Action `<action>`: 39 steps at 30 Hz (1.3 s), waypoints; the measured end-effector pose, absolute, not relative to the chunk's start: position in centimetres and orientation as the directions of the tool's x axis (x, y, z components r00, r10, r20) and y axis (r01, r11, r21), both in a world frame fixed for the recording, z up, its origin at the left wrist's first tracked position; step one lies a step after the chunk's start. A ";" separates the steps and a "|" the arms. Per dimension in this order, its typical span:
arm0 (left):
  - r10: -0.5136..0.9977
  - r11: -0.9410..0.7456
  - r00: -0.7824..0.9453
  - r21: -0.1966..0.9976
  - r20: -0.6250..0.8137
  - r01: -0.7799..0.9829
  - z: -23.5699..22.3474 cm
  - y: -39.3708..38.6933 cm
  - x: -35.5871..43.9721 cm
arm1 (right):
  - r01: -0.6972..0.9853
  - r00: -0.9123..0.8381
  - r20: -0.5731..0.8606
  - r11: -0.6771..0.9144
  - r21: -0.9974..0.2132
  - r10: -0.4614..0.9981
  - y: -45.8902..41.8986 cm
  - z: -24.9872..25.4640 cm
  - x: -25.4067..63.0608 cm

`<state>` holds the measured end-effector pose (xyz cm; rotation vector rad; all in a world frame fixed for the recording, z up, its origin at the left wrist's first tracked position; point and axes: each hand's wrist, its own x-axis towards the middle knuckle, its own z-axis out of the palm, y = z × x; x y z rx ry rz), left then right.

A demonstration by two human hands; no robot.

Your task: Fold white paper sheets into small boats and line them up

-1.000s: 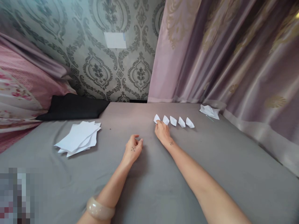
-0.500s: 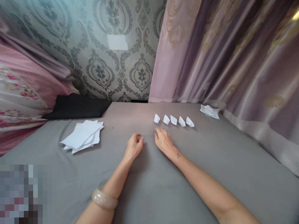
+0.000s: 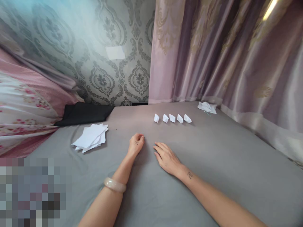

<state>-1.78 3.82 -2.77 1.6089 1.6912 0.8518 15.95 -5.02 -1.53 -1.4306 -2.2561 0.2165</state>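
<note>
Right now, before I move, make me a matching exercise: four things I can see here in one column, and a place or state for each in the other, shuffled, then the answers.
Things
1. bangle
2. folded papers
3. black cloth
4. right hand

Places or states
A. standing out white, in a row of five
B. palm down, fingers extended
C. around the left forearm
D. behind the left paper stack

Right pairs: 1-C, 2-A, 3-D, 4-B
</note>
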 end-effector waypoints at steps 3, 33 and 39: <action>0.999 0.034 -0.047 0.780 -0.006 0.625 -2.4 3.7 -1.5 | 0.805 -0.341 0.307 0.445 -0.393 0.888 -5.0 -2.1 16.0; 0.999 0.033 -0.045 0.732 -0.003 0.680 -1.2 13.8 8.0 | 0.738 -0.313 0.346 0.456 -0.497 0.884 -4.5 -1.9 16.3; 0.998 0.057 -0.069 0.723 -0.013 0.688 -0.8 12.8 8.9 | 0.743 -0.315 0.334 0.450 -0.495 0.888 -4.6 -1.7 16.3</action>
